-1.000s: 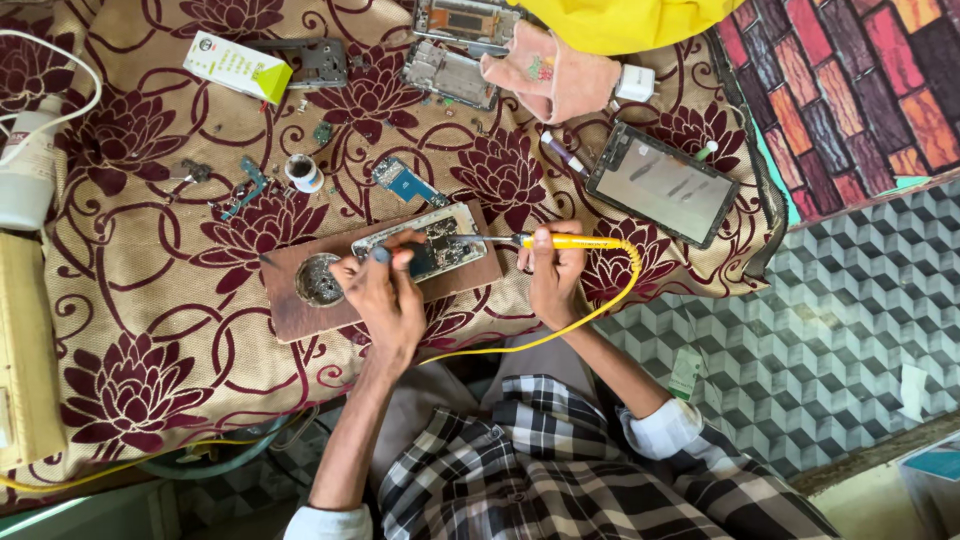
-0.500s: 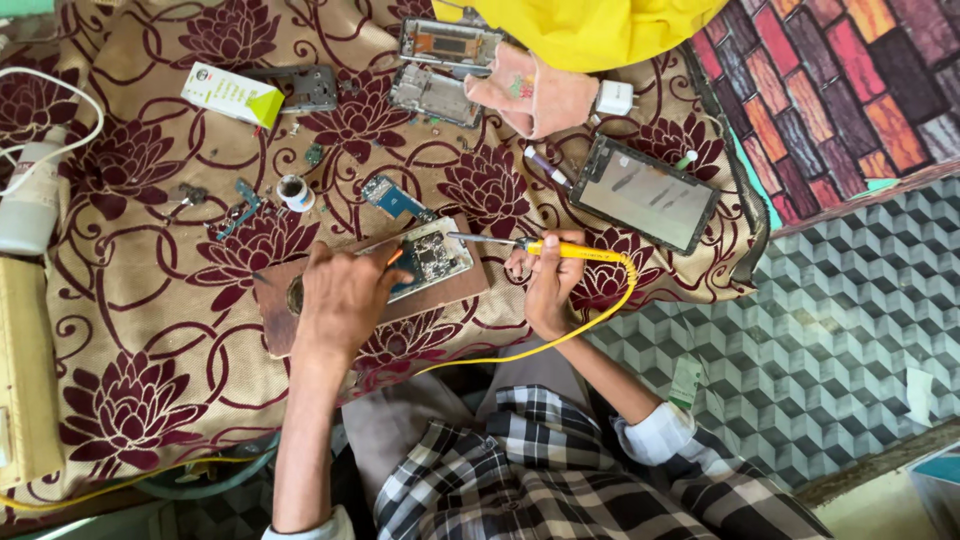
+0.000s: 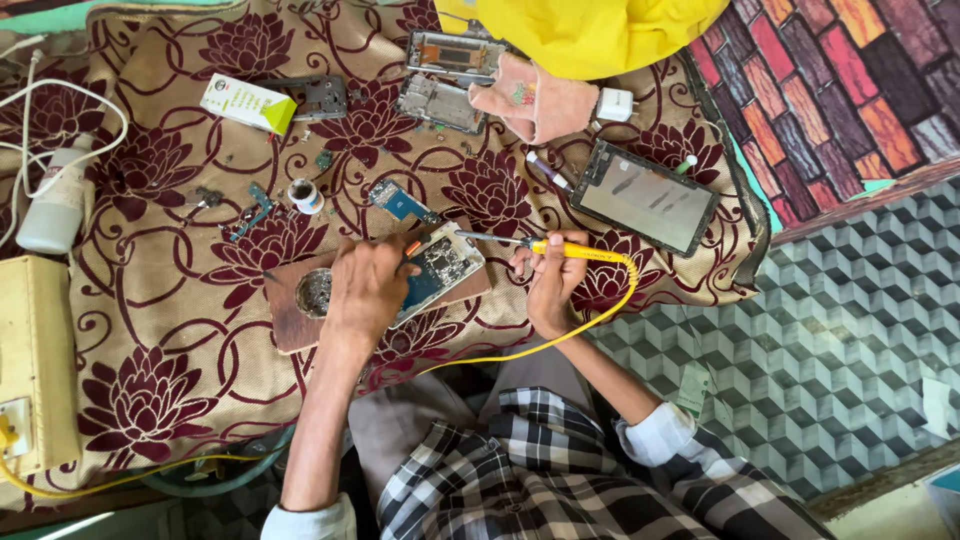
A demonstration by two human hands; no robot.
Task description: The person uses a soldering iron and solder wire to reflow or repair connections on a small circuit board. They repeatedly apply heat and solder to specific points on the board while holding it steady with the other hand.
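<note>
An opened phone with its circuit board showing (image 3: 440, 268) lies on a brown wooden board (image 3: 290, 322) on the floral cloth. My left hand (image 3: 365, 290) rests on the phone's left part, fingers closed around a thin tool with an orange tip. My right hand (image 3: 548, 285) grips a yellow-handled soldering iron (image 3: 570, 250). Its metal tip points left and ends just above the phone's upper right edge. A yellow cord (image 3: 600, 315) runs from the iron down toward my lap.
A black tablet (image 3: 645, 198) lies at the right. Phone frames (image 3: 440, 100), a small blue board (image 3: 400, 203), a solder spool (image 3: 304, 194), a white and green box (image 3: 248, 104), a white bottle (image 3: 55, 205) and a cream box (image 3: 35, 360) lie around. A person in yellow (image 3: 590, 30) sits opposite.
My left hand slid left and forward onto the phone, the arm stretching out. The soldering iron in my right hand stayed near the phone's right edge. The view shifted slightly.
</note>
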